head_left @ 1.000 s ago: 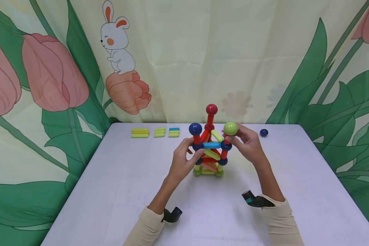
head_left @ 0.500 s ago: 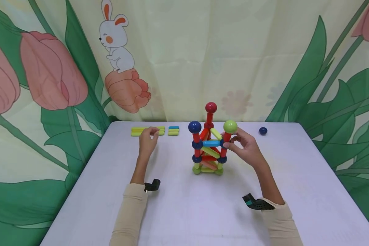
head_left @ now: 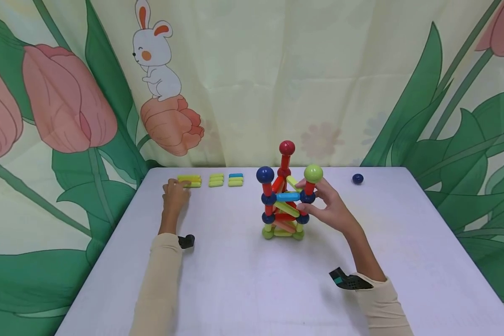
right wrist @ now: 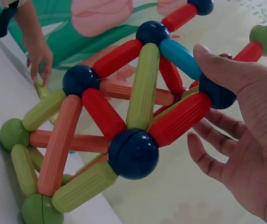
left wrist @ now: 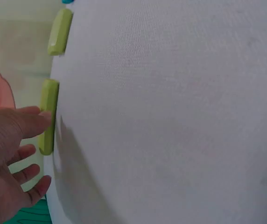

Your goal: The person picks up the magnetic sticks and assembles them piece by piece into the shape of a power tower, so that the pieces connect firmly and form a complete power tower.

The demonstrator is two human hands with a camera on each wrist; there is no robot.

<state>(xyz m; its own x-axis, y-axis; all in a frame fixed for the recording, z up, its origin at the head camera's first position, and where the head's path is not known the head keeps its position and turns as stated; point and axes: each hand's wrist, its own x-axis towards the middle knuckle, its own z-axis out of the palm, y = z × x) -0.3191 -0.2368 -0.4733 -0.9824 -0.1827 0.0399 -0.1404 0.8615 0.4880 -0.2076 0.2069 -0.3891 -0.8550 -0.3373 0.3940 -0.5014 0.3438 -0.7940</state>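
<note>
Sticks and balls make a tower (head_left: 284, 198) in the middle of the tabletop (head_left: 252, 280). The right hand (head_left: 329, 207) is at the tower's 3 o'clock side, fingers spread and loosely bent around a dark blue ball (right wrist: 217, 93). The left hand (head_left: 174, 196) is far off at 9 o'clock, fingers open, thumb tip touching a yellow-green stick (left wrist: 48, 116). More sticks (head_left: 226, 179) lie in small piles beside it. A loose blue ball (head_left: 358, 178) sits at 2 o'clock. Only the right wrist view shows the tower's pink sticks (right wrist: 59, 144) up close.
</note>
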